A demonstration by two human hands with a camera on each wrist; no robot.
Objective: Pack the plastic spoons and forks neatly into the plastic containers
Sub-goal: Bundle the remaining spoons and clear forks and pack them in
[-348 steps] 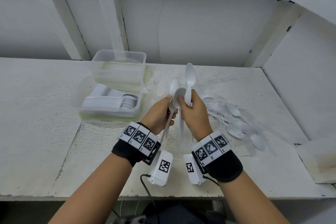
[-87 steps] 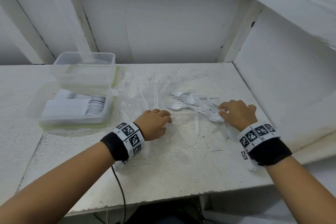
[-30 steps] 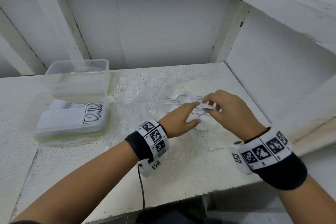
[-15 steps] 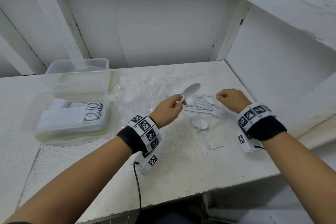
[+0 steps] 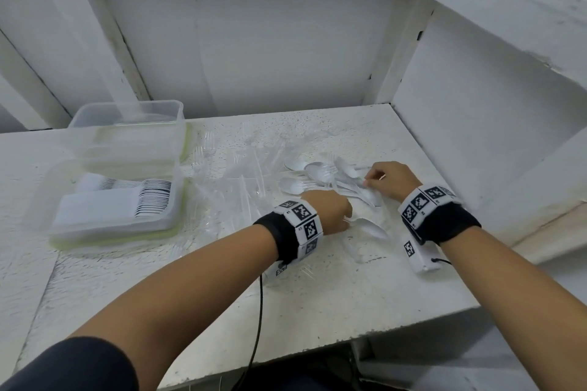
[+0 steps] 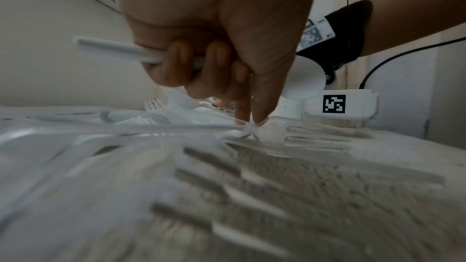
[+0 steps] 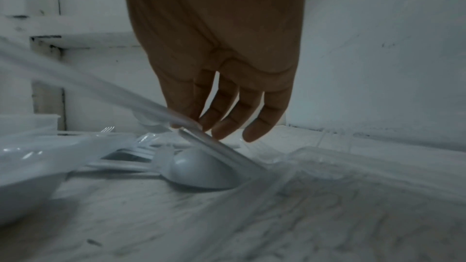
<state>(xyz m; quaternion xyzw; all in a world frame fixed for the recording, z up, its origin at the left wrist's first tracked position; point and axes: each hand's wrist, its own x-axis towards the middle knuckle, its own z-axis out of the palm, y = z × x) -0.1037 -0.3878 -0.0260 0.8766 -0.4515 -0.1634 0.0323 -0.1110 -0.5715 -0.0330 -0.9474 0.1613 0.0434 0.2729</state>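
**Operator:** While I look down from the head camera, I see my left hand (image 5: 330, 211) low on the white table (image 5: 317, 305), fingers curled round a white spoon (image 5: 370, 227) whose bowl sticks out to the right. My right hand (image 5: 389, 179) sits at the right edge of the loose spoon pile (image 5: 320, 176), finger and thumb pinched on something thin there.

**Partner:** And the containers?

**Operator:** Far left. A clear empty container (image 5: 127, 133) stands behind a second container (image 5: 117, 209) that holds neat rows of white cutlery. Between them and my hands lies a scatter of clear forks (image 5: 244, 181), hard to pick out against the table. White walls box in the back and right.

**Partner:** Left wrist view?

**Operator:** My left hand (image 6: 214, 33) grips a white handle (image 6: 111, 48) in the curled fingers, while the thumb and forefinger tips pinch the end of a clear utensil (image 6: 176, 127) lying flat on the table. Blurred fork tines (image 6: 320, 136) crowd the foreground. My other wrist's band and its tagged white box (image 6: 337, 107) block the right side.

**Partner:** Right wrist?

**Operator:** My right hand (image 7: 221, 63) hangs with fingers fairly straight; a clear handle (image 7: 176, 115) crosses under the fingertips, and I cannot tell from here how firmly it is held. An upturned white spoon bowl (image 7: 201, 168) lies just below, with more cutlery heaped at the left.
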